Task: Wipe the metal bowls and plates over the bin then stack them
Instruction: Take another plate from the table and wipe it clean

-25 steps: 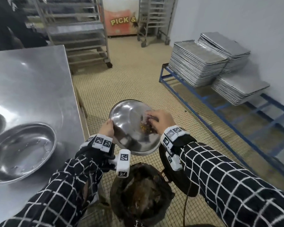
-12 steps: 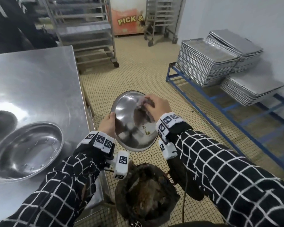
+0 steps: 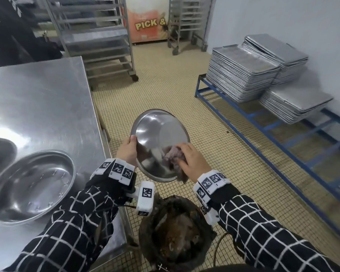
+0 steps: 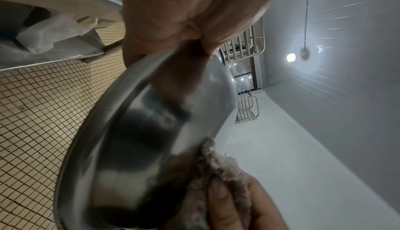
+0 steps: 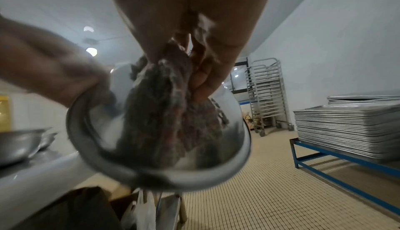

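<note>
Left hand point(image 3: 128, 152) pinches the plate point(image 3: 157, 132) rim, tipped so scraps fall in the bin point(image 3: 177, 230); right hand point(image 3: 192, 161) presses a bunched cloth point(image 3: 172, 155) inside.

Being held tilted above the bin point(image 3: 177, 234), hollow facing the wearer: a round, shallow metal bowl point(image 3: 157, 134) with a narrow flat rim, shiny and reflective inside, lower inner part blurred in the right wrist view. Being covered on its lower right inner wall by a crumpled, greyish-pink, dirty-looking rag point(image 3: 172, 156). Sitting on the tiled floor right beneath the bowl: a dark round bin, holding brown wet-looking waste. Lying upright and flat on the steel table point(image 3: 47, 107) to the left: a second, larger metal bowl point(image 3: 30, 185), wide-rimmed, speckled with small droplets or crumbs inside.
</note>
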